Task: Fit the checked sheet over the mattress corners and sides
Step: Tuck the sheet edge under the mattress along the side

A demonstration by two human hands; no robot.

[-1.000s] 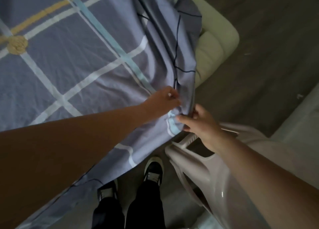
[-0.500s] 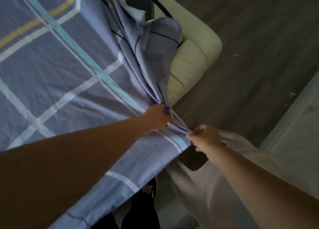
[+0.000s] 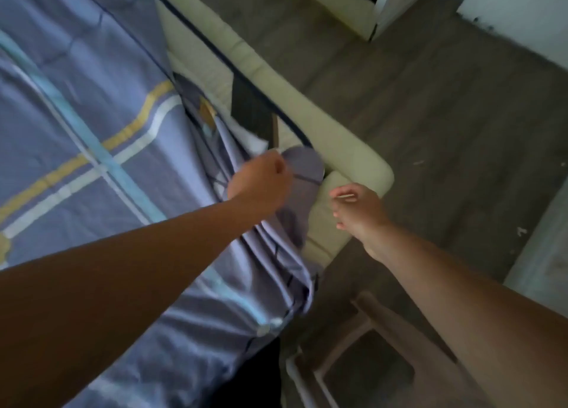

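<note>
The checked sheet [image 3: 92, 124], lilac with white, pale blue and yellow lines, covers the bed across the left of the view. Its loose edge hangs in bunched folds down the bed's side near the corner. My left hand [image 3: 261, 184] is closed around a gathered fold of the sheet at that corner. My right hand [image 3: 358, 207] hovers just right of it, fingers spread, holding nothing, above the cream padded bed frame [image 3: 347, 149]. White mattress [image 3: 255, 143] shows in a gap beside the sheet.
A pale plastic stool [image 3: 362, 349] stands on the grey wood floor [image 3: 445, 100] right beside the bed, under my right forearm. White furniture [image 3: 507, 10] lines the far right. My dark trousers [image 3: 252, 383] show at the bottom edge.
My right hand has let go of the sheet edge and opened. My left hand has moved up along the bed toward the corner, still gripping the fold. The view shifted toward the corner.
</note>
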